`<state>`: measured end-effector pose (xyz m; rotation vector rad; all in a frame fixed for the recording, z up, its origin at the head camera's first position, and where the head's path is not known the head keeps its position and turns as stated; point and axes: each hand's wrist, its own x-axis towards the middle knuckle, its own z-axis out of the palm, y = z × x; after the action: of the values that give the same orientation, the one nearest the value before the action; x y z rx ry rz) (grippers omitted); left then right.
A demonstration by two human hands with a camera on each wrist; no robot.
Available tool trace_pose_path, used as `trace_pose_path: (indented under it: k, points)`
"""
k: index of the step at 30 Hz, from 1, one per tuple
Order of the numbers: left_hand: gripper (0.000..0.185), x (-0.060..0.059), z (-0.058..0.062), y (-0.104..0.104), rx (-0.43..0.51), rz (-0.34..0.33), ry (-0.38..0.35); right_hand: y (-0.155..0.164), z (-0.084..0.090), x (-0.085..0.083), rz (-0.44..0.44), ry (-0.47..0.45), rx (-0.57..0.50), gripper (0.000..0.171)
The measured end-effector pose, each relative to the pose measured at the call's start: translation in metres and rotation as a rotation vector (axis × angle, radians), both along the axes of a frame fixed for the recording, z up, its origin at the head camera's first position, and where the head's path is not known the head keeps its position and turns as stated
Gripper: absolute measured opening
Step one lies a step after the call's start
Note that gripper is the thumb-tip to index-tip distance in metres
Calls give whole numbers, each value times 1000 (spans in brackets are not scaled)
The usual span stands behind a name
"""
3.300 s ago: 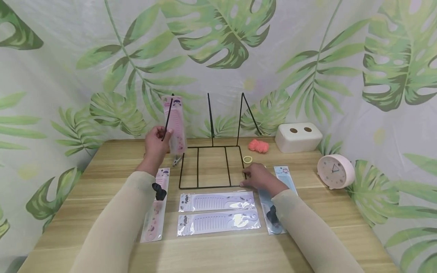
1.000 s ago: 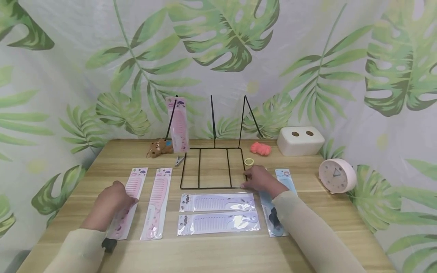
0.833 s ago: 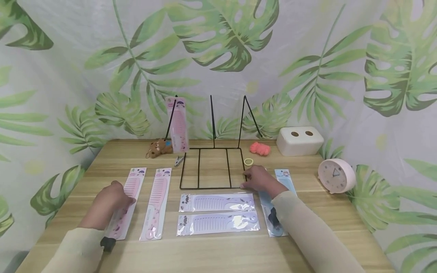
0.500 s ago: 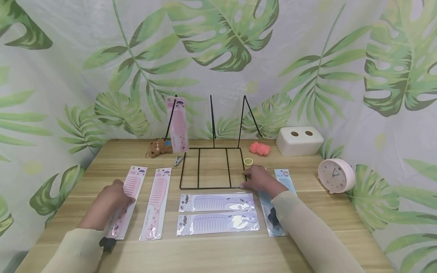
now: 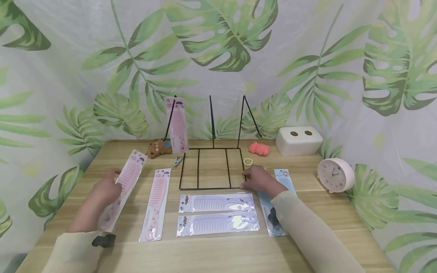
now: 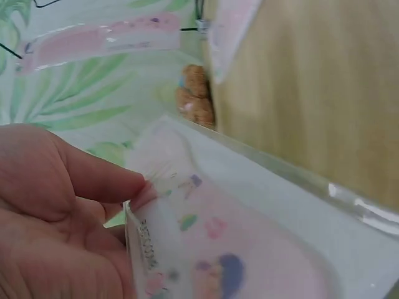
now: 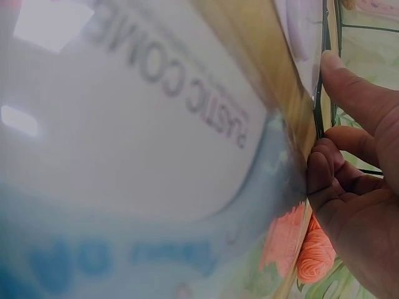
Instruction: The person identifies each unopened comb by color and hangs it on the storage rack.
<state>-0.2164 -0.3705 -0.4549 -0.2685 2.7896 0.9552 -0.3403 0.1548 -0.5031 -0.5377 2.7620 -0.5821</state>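
My left hand (image 5: 108, 189) pinches the edge of a bagged pink comb (image 5: 131, 170), raised at a tilt over the left of the table. In the left wrist view the thumb lies on the clear wrapper of that comb (image 6: 249, 230). My right hand (image 5: 260, 178) grips the front right corner of a black wire rack (image 5: 211, 188), thumb and curled fingers at the wire. Another pink comb (image 5: 179, 125) hangs upright from the rack's left hook. A third pink comb (image 5: 156, 208) lies flat beside my left hand. Below my right forearm is a blue comb (image 5: 286, 180), partly hidden.
Two bagged purple combs (image 5: 211, 203) lie crosswise before the rack. Behind are a brown bear charm (image 5: 158, 148), a metal clip (image 5: 178, 161), a yellow ring (image 5: 248, 162), coral yarn (image 5: 259, 149) and a white box (image 5: 298, 142). A pink clock (image 5: 336, 175) stands right.
My left hand has left the hanging pink comb, come down to the leftmost pink comb and lifted it off the table at a tilt. The right hand has stayed at the rack's corner.
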Motion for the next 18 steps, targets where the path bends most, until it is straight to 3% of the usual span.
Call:
trace_pose_path:
  k: [4,10,14,18]
  points:
    - [57,2,11,5,114,-31,97,0,0,0,-11,-5,3,62]
    - [40,0,15,14,419,-120,312,-2,3,3,-31,-20,-1,62]
    - [33,-2,10,20,643,-292,422,-2,4,4,-41,-31,-3,63]
    - [29,-3,8,29,744,-454,466,-2,4,3,-43,-32,-5,62]
